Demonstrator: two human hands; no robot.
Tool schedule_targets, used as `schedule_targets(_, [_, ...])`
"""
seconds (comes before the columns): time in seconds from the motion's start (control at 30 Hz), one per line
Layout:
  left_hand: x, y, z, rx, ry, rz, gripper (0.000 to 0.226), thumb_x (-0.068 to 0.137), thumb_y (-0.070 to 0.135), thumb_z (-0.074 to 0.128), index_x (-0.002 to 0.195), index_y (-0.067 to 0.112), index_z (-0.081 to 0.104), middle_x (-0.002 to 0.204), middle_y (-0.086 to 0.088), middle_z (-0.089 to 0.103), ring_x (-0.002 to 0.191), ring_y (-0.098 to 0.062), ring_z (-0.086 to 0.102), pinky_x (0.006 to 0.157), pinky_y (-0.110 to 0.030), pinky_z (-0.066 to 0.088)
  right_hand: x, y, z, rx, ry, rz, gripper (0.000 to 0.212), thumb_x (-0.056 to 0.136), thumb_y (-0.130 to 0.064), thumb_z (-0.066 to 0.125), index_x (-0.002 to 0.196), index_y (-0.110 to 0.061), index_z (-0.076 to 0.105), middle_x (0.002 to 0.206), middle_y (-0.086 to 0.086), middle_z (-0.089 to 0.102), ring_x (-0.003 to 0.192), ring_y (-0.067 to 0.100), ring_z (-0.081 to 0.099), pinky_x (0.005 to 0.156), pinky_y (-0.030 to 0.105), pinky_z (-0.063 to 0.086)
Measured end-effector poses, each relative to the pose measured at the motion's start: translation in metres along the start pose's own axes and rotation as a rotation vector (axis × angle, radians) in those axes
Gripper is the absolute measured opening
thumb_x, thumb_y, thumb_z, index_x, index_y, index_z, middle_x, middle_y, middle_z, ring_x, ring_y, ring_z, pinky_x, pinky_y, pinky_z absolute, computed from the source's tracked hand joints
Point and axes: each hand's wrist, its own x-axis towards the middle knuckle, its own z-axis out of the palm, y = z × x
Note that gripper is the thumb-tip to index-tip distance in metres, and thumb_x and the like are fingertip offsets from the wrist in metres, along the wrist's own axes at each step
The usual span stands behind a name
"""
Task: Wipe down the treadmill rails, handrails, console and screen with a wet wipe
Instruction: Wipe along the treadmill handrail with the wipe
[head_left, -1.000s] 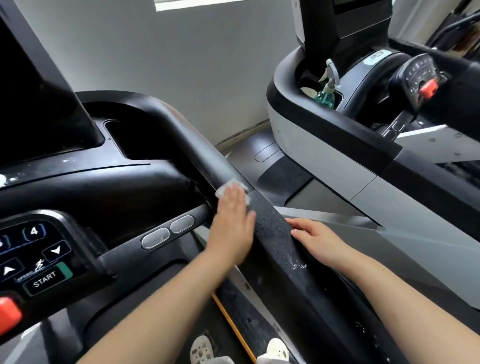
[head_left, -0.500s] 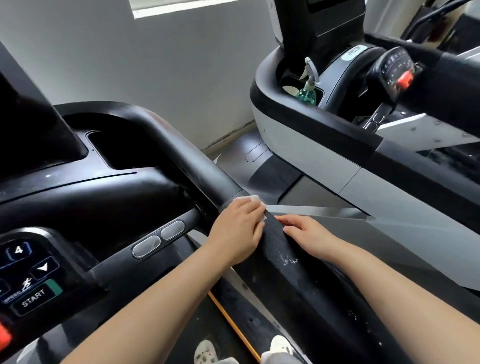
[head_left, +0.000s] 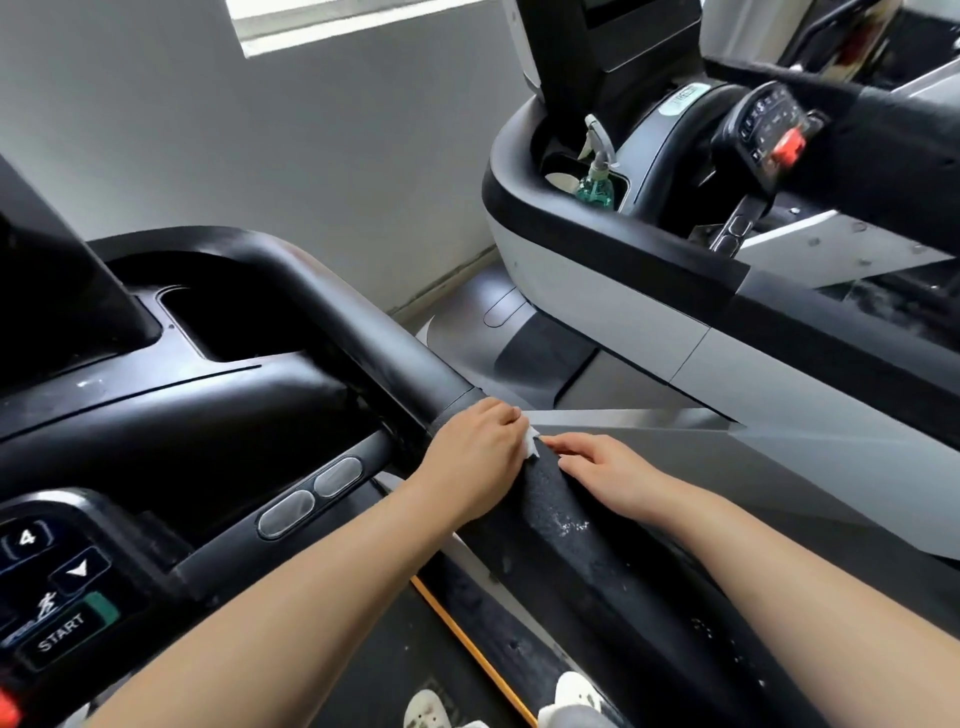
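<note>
Wet wipe mostly hidden under left hand, apparently bunched.

wipe on handrail, console left

Two bare forearms and hands, left and right, sleeveless; white perforated clog shoes below.
</note>
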Motion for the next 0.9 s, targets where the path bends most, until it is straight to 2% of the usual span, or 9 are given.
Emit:
schedule_targets(0.17, [-0.026,-0.010,-0.008,0.005,0.011,0.062,0.038,0.084,0.034,0.039,0.090,0.009,0.068,0.093,-0.002,0.067,0.088,-0.019,0.060,0.076,-0.026,0.043,-0.002,0.000,0.000,0.033,-0.018,-0.035,0.041,0.094,-0.005,0.040,0.126,-0.023,0.059,0.114,-0.015,0.061,0.111,0.004,0.053,0.094,0.015,0.035])
schedule_targets(0.23, [-0.018,-0.009,-0.004,0.016,0.033,0.062,0.037,0.085,0.033,0.039,0.087,0.009,0.068,0.088,-0.002,0.066,0.084,-0.020,0.060,0.077,-0.027,0.041,-0.002,-0.001,-0.001,0.035,-0.018,-0.033,0.041,0.094,-0.005,0.041,0.127,-0.023,0.058,0.116,-0.014,0.061,0.111,0.004,0.053,0.093,0.014,0.035])
schedule_targets(0.37, [0.010,-0.001,0.005,-0.037,-0.015,0.044,0.026,0.085,0.023,0.050,0.062,0.016,0.060,0.065,-0.001,0.057,0.067,-0.023,0.059,0.058,-0.031,0.048,-0.001,-0.001,0.000,-0.008,-0.009,-0.014,0.041,0.095,-0.006,0.042,0.132,-0.018,0.054,0.128,-0.007,0.057,0.112,-0.001,0.047,0.090,0.010,0.029])
schedule_targets(0.43, [0.010,-0.002,0.008,-0.074,-0.050,0.044,0.019,0.083,0.018,0.060,0.065,0.015,0.062,0.067,-0.003,0.058,0.069,-0.025,0.060,0.054,-0.032,0.052,-0.002,0.000,0.000,-0.033,-0.010,-0.016,0.041,0.095,-0.007,0.042,0.134,-0.017,0.052,0.129,-0.008,0.055,0.111,-0.002,0.045,0.089,0.009,0.028])
schedule_targets(0.57, [-0.026,-0.002,0.013,-0.105,0.055,-0.034,0.044,0.095,0.034,0.037,0.100,0.008,0.071,0.106,-0.006,0.070,0.102,-0.024,0.065,0.090,-0.031,0.049,-0.003,-0.001,-0.002,-0.022,-0.031,-0.043,0.041,0.095,-0.008,0.041,0.131,-0.023,0.055,0.126,-0.014,0.057,0.115,0.001,0.052,0.096,0.013,0.034])
schedule_targets(0.63, [-0.040,-0.002,0.016,-0.145,0.062,-0.041,0.049,0.099,0.032,0.029,0.114,0.003,0.066,0.120,-0.010,0.064,0.114,-0.028,0.059,0.100,-0.032,0.042,-0.005,-0.003,-0.004,-0.053,-0.029,-0.058,0.042,0.095,-0.009,0.042,0.131,-0.026,0.055,0.123,-0.018,0.057,0.113,0.001,0.053,0.095,0.015,0.035])
schedule_targets(0.73, [-0.046,-0.003,0.015,-0.300,0.095,-0.087,0.042,0.094,0.018,0.041,0.135,0.008,0.046,0.141,-0.009,0.044,0.133,-0.027,0.038,0.111,-0.029,0.028,-0.010,-0.010,-0.004,-0.174,0.117,-0.141,0.046,0.094,-0.012,0.046,0.139,-0.022,0.046,0.138,-0.009,0.050,0.124,0.008,0.048,0.104,0.019,0.032])
schedule_targets(0.8, [-0.049,-0.008,0.013,-0.341,0.159,-0.158,0.049,0.091,0.023,0.049,0.137,0.010,0.037,0.144,-0.008,0.037,0.134,-0.022,0.031,0.114,-0.022,0.017,-0.015,-0.021,-0.002,-0.221,0.218,-0.269,0.047,0.092,-0.009,0.049,0.138,-0.018,0.047,0.140,-0.005,0.048,0.128,0.011,0.044,0.103,0.011,0.025])
schedule_targets(0.9, [-0.060,-0.013,0.009,-0.364,0.218,-0.316,0.053,0.083,0.044,0.054,0.126,0.014,0.046,0.135,-0.007,0.048,0.124,-0.017,0.039,0.108,-0.018,0.021,-0.017,-0.039,0.006,-0.271,0.206,-0.418,0.044,0.092,-0.007,0.053,0.134,-0.016,0.052,0.142,-0.004,0.046,0.131,0.012,0.042,0.102,0.008,0.023])
